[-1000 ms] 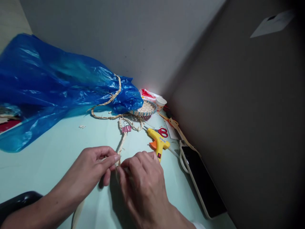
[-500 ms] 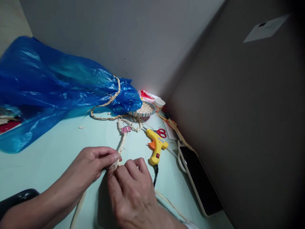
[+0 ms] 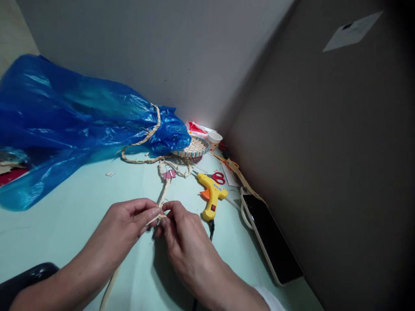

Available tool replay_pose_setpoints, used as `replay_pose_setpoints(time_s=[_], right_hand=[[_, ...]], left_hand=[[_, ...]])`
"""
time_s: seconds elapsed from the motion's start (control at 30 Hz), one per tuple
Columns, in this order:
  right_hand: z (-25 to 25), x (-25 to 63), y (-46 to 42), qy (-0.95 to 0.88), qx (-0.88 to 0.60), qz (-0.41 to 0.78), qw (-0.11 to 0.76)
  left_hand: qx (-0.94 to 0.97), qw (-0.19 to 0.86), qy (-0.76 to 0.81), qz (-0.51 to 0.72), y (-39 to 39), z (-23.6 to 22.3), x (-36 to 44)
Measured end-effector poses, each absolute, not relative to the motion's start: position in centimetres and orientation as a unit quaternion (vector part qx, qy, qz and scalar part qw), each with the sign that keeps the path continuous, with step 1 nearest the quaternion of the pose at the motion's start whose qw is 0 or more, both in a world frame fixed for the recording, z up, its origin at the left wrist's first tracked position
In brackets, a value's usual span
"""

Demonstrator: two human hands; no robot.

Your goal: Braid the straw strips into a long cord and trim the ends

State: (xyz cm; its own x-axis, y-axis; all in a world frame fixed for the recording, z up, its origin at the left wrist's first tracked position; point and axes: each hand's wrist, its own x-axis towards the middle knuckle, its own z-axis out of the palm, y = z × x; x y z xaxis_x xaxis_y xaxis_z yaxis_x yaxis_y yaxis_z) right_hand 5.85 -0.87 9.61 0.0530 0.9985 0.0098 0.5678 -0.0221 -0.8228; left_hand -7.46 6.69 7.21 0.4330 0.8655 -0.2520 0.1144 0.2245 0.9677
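A pale braided cord (image 3: 164, 190) runs down from a pink binder clip (image 3: 169, 174) that grips it on the table. At the cord's lower end, my left hand (image 3: 129, 222) pinches the strands between thumb and fingers. Just to the right, my right hand (image 3: 186, 239) is also closed on the strands, its thumb and forefinger close to the left fingertips. The exact crossing of the strands is partly hidden by the fingers. One loose strand (image 3: 110, 287) hangs below my left wrist.
A yellow glue gun (image 3: 212, 196) and red-handled scissors (image 3: 218, 177) lie right of the cord. Beyond are a woven basket (image 3: 196, 147), a paper cup (image 3: 214, 139) and a blue plastic bag (image 3: 97, 112) tied with braid. A phone (image 3: 272, 242) lies by the right wall.
My right hand has turned and shifted right and up, baring more of the strands between the hands. My left hand keeps its pinch. The view has shifted slightly.
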Motion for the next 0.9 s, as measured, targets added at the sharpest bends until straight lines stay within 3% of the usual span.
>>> replay_pose_setpoints(time_s=[0.33,0.47,0.73,0.9], right_hand=[[8.8,5.4,-1.0,-0.746,-0.633,0.1,0.182],[8.5,5.5,-0.5,-0.728,-0.632,0.101,0.245],[9.1,5.0,-0.2,-0.621,-0.645,0.224,0.385],[8.8,5.2,0.3,-0.519,-0.631,0.371,0.441]], left_hand=[[0.573,0.619,0.47,0.26,6.5,7.0,-8.0],[0.611,0.601,0.456,0.241,6.2,7.6,-8.2],[0.659,0.53,0.471,0.25,5.4,7.8,-8.9],[0.757,0.38,0.471,0.245,5.2,7.9,-9.6]])
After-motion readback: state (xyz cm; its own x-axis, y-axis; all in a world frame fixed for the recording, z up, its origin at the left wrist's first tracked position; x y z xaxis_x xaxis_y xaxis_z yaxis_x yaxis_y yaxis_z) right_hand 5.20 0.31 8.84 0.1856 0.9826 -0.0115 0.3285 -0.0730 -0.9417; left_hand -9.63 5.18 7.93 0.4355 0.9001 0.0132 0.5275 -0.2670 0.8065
